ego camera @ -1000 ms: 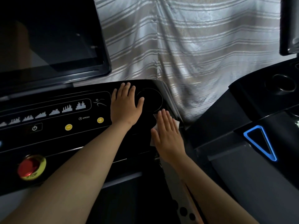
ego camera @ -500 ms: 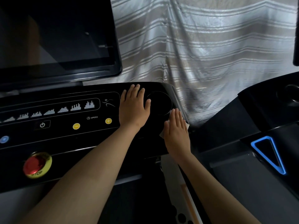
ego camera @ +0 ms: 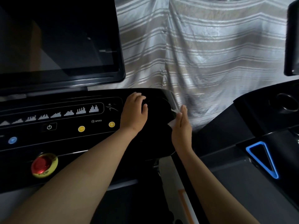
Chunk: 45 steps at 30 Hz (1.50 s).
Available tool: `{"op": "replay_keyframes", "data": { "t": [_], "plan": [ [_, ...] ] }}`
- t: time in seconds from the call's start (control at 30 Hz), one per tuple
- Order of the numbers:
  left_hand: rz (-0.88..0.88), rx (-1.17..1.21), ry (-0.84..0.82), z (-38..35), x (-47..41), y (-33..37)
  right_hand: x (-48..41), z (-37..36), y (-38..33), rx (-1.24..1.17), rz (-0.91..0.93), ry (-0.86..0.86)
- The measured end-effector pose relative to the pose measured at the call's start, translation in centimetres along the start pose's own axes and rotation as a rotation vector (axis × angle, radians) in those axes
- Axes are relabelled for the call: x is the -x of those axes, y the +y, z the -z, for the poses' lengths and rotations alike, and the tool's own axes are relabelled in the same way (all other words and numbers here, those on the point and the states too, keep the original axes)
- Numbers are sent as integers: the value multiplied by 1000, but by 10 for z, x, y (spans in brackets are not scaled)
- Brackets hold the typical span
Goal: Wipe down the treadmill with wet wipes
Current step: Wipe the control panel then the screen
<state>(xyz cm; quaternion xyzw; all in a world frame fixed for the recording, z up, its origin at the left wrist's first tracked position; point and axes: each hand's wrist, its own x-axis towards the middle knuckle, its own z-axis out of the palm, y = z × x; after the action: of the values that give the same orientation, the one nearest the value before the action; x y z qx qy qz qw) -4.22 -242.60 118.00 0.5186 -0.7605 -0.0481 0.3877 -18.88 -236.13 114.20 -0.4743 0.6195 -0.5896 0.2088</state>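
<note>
The black treadmill console (ego camera: 68, 139) fills the left half of the view, with a dark screen (ego camera: 56, 38) above it. My left hand (ego camera: 134, 113) rests on the console just left of a round cup recess (ego camera: 159, 109), fingers bent over its far rim. My right hand (ego camera: 182, 125) has straight fingers and presses a white wet wipe (ego camera: 173, 122) against the console's right edge beside the recess. Only small bits of the wipe show past the palm and fingertips.
A red stop button (ego camera: 44, 164), yellow speed buttons (ego camera: 112, 124) and a power key (ego camera: 49, 127) lie on the console. A second dark machine with a blue triangle light (ego camera: 263, 159) stands at the right. A striped curtain (ego camera: 202, 54) hangs behind.
My right hand has slid the wipe from in front of the recess up along the console's right edge. My left hand's fingers have curled at the recess rim. The camera view shifted.
</note>
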Motion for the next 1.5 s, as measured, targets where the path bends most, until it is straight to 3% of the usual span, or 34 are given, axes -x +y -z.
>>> {"op": "replay_keyframes", "data": {
  "t": [0.13, 0.23, 0.3, 0.47, 0.63, 0.87, 1.07, 1.27, 1.5],
  "plan": [
    [-50, -189, 39, 18, 7, -8, -18, -9, -21, 25, 149, 23],
    [-60, -347, 29, 32, 22, -28, -28, -25, -13, 295, 250, -160],
    [-24, -374, 39, 35, 30, -38, -32, -35, -4, 460, 269, -225],
    [6, -384, 57, 29, 29, -39, -62, -41, -12, 728, 358, -203],
    [3, -404, 66, 29, 30, -38, -82, -52, -29, 846, 345, -310],
    [3, -330, 70, 33, 29, -44, -54, -79, -39, 823, 467, -354],
    [9, -280, 67, 37, 30, -44, -17, -60, -18, 789, 622, -380],
    [4, -256, 63, 38, 31, -43, -11, -14, 15, 814, 557, -316],
    [13, -256, 64, 38, 32, -41, -49, -19, 8, 619, 343, -246]
  ]
}}
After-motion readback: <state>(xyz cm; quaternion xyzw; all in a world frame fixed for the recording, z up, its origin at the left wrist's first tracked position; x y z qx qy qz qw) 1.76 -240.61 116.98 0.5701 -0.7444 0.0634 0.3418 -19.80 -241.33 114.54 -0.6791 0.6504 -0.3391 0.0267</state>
